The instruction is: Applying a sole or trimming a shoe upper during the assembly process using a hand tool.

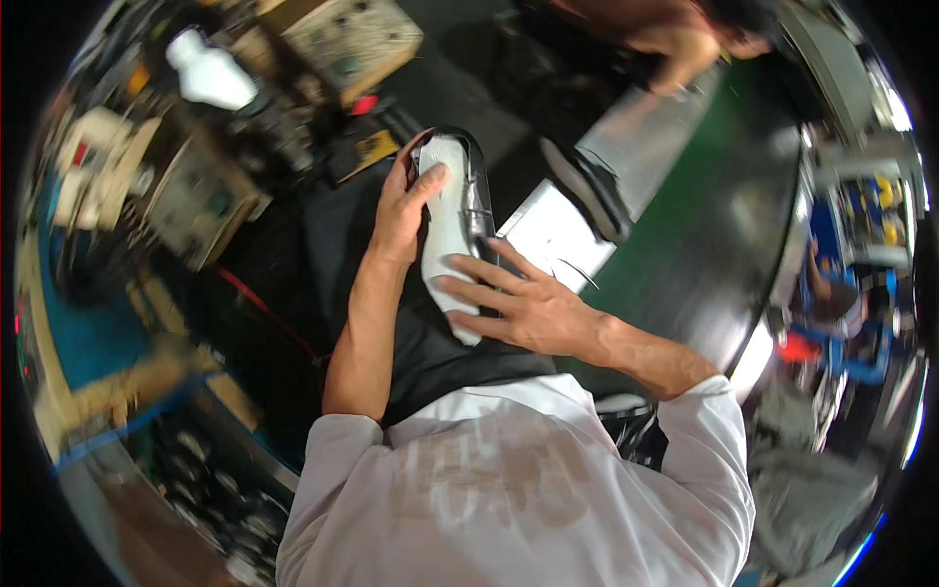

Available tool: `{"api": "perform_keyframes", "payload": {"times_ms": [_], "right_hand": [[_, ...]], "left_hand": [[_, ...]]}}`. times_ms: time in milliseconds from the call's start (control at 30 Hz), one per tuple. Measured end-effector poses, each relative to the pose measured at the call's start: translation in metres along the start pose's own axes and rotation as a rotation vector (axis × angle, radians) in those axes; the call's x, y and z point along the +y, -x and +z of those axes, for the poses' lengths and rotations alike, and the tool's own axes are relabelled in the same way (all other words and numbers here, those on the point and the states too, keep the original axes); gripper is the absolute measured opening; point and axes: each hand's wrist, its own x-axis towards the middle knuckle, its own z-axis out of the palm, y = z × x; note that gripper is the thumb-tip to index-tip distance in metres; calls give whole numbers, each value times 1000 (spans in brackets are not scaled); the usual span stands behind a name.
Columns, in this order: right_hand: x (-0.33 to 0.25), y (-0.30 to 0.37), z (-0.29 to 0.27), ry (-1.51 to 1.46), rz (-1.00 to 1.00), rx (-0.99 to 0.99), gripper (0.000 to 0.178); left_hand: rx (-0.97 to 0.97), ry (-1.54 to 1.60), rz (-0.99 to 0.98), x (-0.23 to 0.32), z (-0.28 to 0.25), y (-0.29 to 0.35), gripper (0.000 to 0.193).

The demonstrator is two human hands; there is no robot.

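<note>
A black shoe (476, 201) with a white insole (447, 225) lies sole-side open over my lap. My left hand (403, 201) grips the toe end of the shoe, thumb pressing on the white insole. My right hand (516, 301) lies with fingers spread on the heel end of the insole, pressing it into the shoe. A black apron (430, 352) covers my lap under the shoe.
A green-topped work table (704, 225) runs to my right with a shiny metal sheet (553, 235) on it. Another person's hand (685, 54) works at the far end. A white bottle (210, 76) and cluttered machines (196, 196) stand to my left.
</note>
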Motion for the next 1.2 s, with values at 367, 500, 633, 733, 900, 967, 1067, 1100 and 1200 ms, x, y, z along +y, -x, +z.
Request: {"api": "perform_keyframes", "payload": {"times_ms": [367, 500, 633, 733, 900, 967, 1067, 1100, 1200], "right_hand": [[32, -181, 60, -932, 566, 281, 54], [25, -182, 63, -896, 466, 353, 46], [27, -179, 66, -862, 418, 309, 46], [42, -167, 71, -994, 489, 235, 54], [32, -184, 73, -1185, 429, 132, 56], [30, -182, 76, -1223, 457, 132, 56], [26, -179, 82, -1260, 483, 161, 55], [27, -179, 83, -1256, 468, 185, 55], [30, -174, 89, -1165, 473, 267, 48]], "left_hand": [[570, -1070, 610, 60, -89, 93, 29], [681, -1157, 692, 54, -81, 100, 22], [744, -1107, 579, 40, -70, 101, 21], [631, -1122, 679, 37, -66, 94, 24], [641, -821, 456, 44, -72, 114, 45], [607, -734, 400, 45, -75, 112, 43], [643, -715, 403, 31, -71, 105, 41], [724, -784, 470, 22, -68, 98, 40], [793, -799, 539, 6, -65, 84, 37]]}}
